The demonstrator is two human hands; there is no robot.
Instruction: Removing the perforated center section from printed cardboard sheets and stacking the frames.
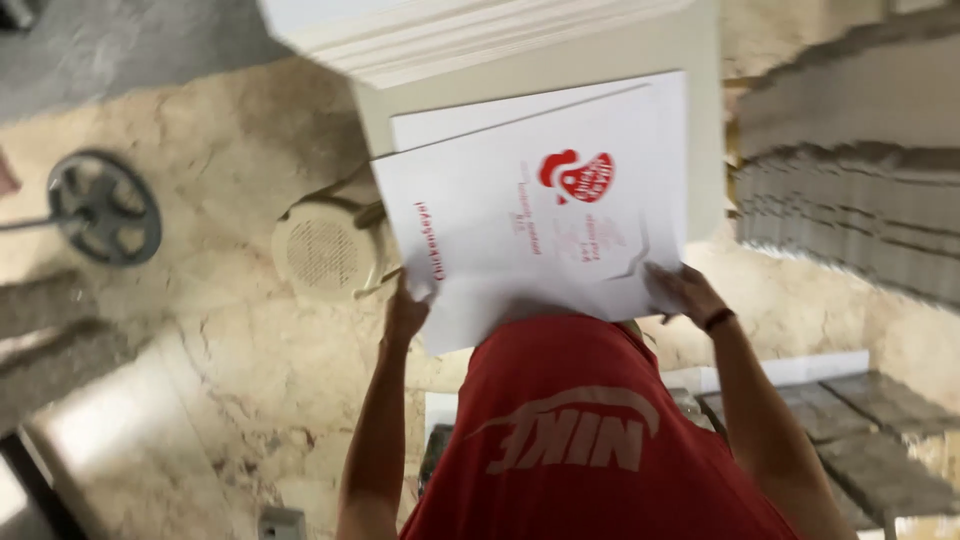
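I hold a flat white cardboard sheet [520, 230] with red print in front of my red shirt [580, 440]. My left hand [405, 312] grips its lower left edge. My right hand [683, 290] grips the lower right edge, near a crease in the sheet; a dark band circles that wrist. A second white sheet [450, 122] lies just behind the first one, on a cream surface [703, 150]. A thick stack of white sheets [440, 40] sits at the top of the view.
A round beige stool [322, 250] stands on the marble floor [230, 330] to the left of the sheet. Further left lies a dark spoked wheel [105, 207]. Tall stacks of grey flat cardboard [850, 180] fill the right side.
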